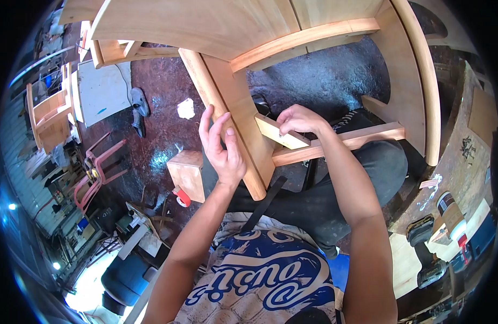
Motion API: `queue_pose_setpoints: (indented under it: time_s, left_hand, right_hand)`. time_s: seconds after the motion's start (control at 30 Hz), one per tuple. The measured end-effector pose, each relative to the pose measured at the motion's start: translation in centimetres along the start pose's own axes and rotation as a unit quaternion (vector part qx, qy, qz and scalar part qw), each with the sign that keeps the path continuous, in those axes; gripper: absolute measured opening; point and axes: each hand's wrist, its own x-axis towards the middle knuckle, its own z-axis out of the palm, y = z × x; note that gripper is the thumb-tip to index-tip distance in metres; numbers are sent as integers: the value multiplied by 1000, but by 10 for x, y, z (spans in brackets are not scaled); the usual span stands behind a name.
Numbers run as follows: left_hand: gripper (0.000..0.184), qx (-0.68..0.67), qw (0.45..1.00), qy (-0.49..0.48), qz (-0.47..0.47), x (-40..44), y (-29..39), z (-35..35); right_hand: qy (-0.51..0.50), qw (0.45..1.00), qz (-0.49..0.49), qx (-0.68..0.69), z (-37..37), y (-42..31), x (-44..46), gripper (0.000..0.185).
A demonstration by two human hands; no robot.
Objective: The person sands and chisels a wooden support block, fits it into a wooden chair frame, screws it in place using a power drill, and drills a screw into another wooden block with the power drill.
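Note:
A wooden furniture frame (235, 86) with rounded edge rails stands tipped in front of me, over my crossed legs. My left hand (223, 146), its fingers extended and apart, rests against the rounded rail (205, 89) on the left side panel. My right hand (300, 121) pinches a short pale wooden strip (285, 138) inside the frame. One end of that strip meets the left panel; the other lies near the lower crossbar (340, 144). Whether it is fastened there I cannot tell.
To the right, a cordless drill (424, 251) and a glue bottle (450, 213) lie on a board near scattered screws (467, 148). On the left are a wooden block (185, 171), a red tape dispenser (181, 197), a pink stool (97, 167) and sandals (139, 108).

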Motion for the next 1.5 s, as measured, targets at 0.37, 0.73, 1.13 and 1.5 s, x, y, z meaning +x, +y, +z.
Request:
queue_pose_setpoints:
  time_s: [0.37, 0.73, 1.13, 1.5]
  left_hand:
    - [28, -10, 1000, 2, 1, 0, 0, 1]
    - [28, -2, 1000, 0, -5, 0, -1, -1]
    - [28, 4, 1000, -2, -2, 1, 0, -1]
    - [28, -10, 1000, -1, -6, -1, -3, 0]
  right_hand:
    - [0, 1000, -1, -1, -1, -1, -2, 43]
    - [-10, 1000, -2, -8, 0, 4, 3, 50]
    - [-15, 1000, -13, 7, 3, 11, 6, 36]
    - [-18, 1000, -12, -11, 2, 4, 0, 37]
